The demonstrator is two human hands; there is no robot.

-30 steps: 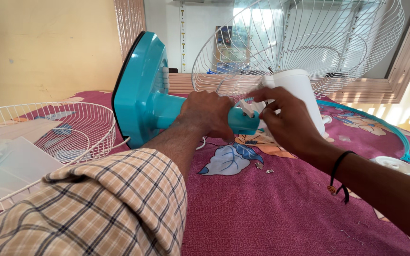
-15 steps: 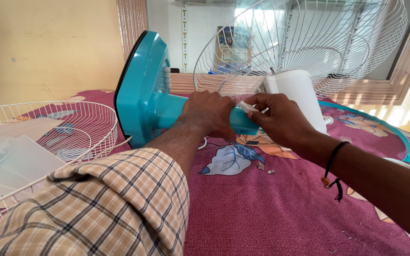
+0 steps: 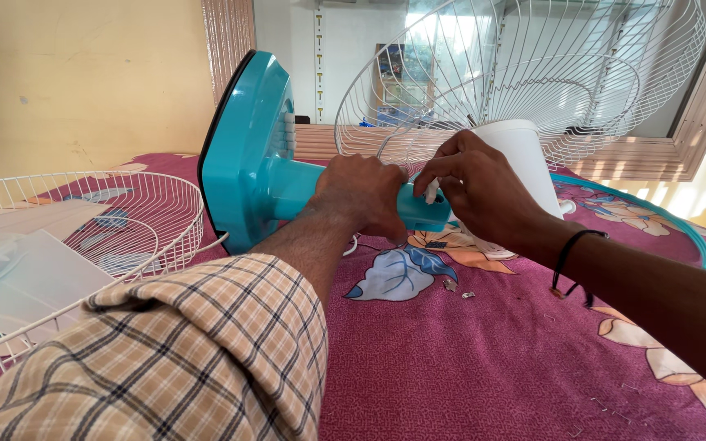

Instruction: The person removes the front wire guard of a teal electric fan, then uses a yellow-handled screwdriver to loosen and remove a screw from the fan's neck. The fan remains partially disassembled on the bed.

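A teal fan stand (image 3: 247,155) lies on its side on a magenta flowered bedsheet (image 3: 484,359), its flat base turned up at the left. My left hand (image 3: 361,196) is wrapped around the stand's teal neck. My right hand (image 3: 475,192) pinches a small white plastic part (image 3: 431,193) at the joint where the neck meets the white motor housing (image 3: 520,155). Behind the housing stands a white wire fan guard (image 3: 525,73).
A second white wire guard (image 3: 108,220) lies at the left with translucent fan blades (image 3: 18,278) resting in it. A teal rim ring (image 3: 655,216) curves along the right. Small screws (image 3: 455,290) lie on the sheet near the hands. A mirror frame (image 3: 696,114) stands behind.
My right hand has slid left from the motor housing onto the joint and turned the small white part downward. My left hand has kept its grip on the neck.
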